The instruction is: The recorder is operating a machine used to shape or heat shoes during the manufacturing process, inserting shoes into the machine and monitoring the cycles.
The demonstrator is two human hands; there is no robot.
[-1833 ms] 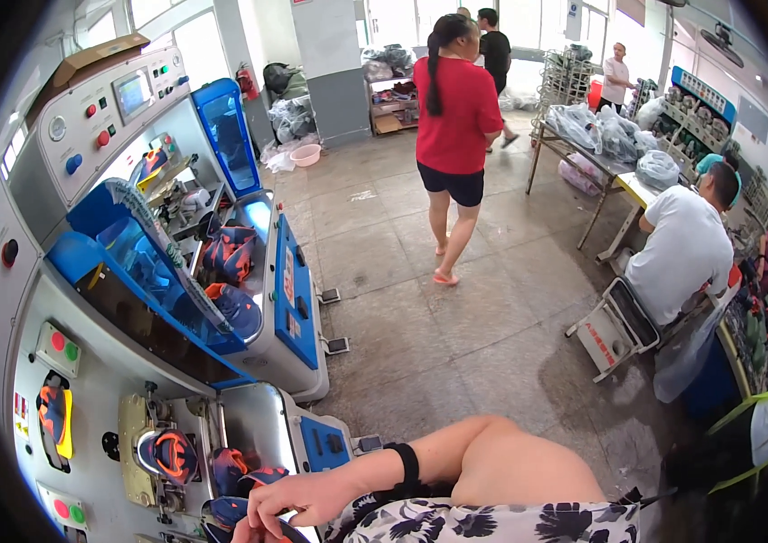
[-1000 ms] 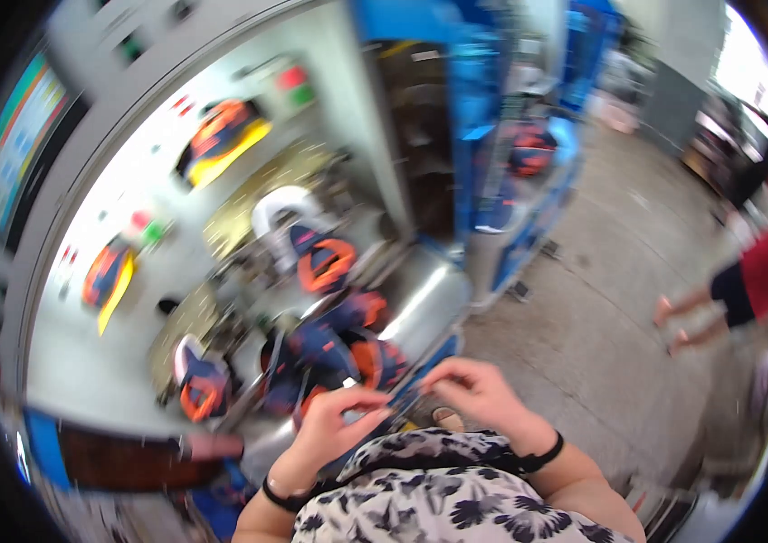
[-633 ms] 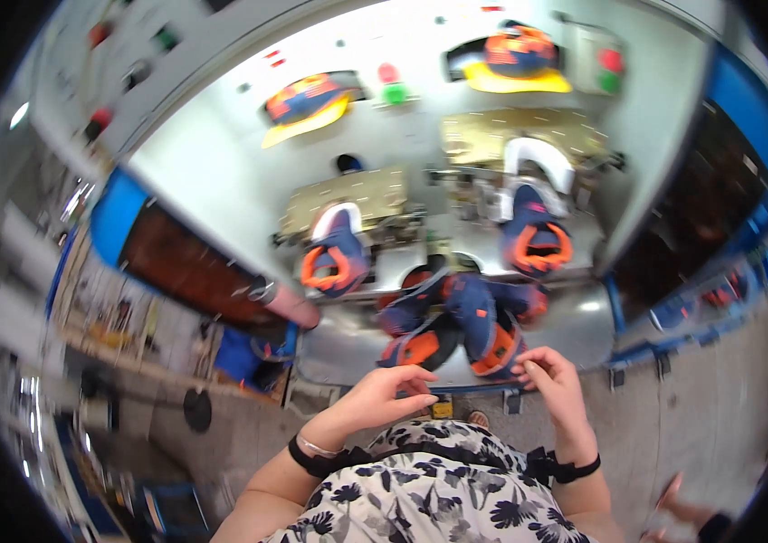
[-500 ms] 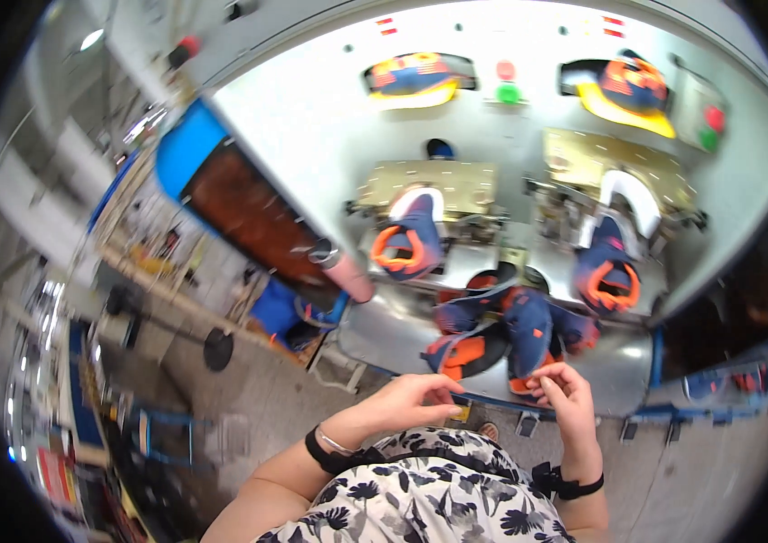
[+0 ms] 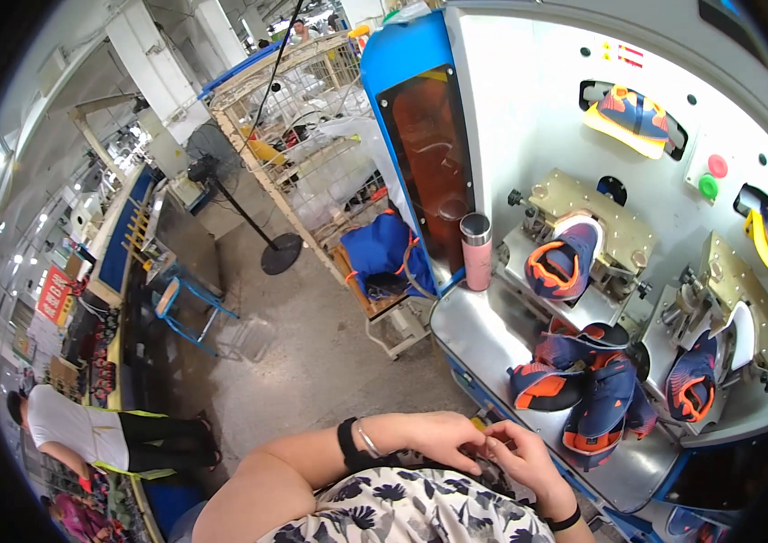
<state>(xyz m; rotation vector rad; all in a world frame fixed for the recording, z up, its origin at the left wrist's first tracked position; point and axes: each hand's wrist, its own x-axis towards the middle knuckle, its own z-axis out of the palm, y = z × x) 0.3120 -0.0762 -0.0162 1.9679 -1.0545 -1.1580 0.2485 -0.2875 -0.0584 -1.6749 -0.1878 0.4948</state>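
My left hand (image 5: 449,441) and my right hand (image 5: 521,455) meet in front of my body, with their curled fingertips touching. What the fingers pinch, if anything, is too small to make out. To the right of them, apart from both hands, a pile of navy and orange shoe uppers (image 5: 608,398) lies on the metal worktop (image 5: 483,328). Behind the pile, one navy and orange upper (image 5: 563,262) sits on the left machine station. A second upper (image 5: 693,376) is on the right station.
A pink tumbler (image 5: 476,255) stands at the worktop's left end, beside the machine's blue side panel (image 5: 406,45). Beyond are a wire cage cart (image 5: 311,172), a blue bag (image 5: 379,253) and a black floor fan (image 5: 281,254). A co-worker (image 5: 85,425) is at a bench on the far left.
My view has swung to the left, so the machine now appears farther right. My hands, apart before and close to the shoe pile, have come together in front of my body.
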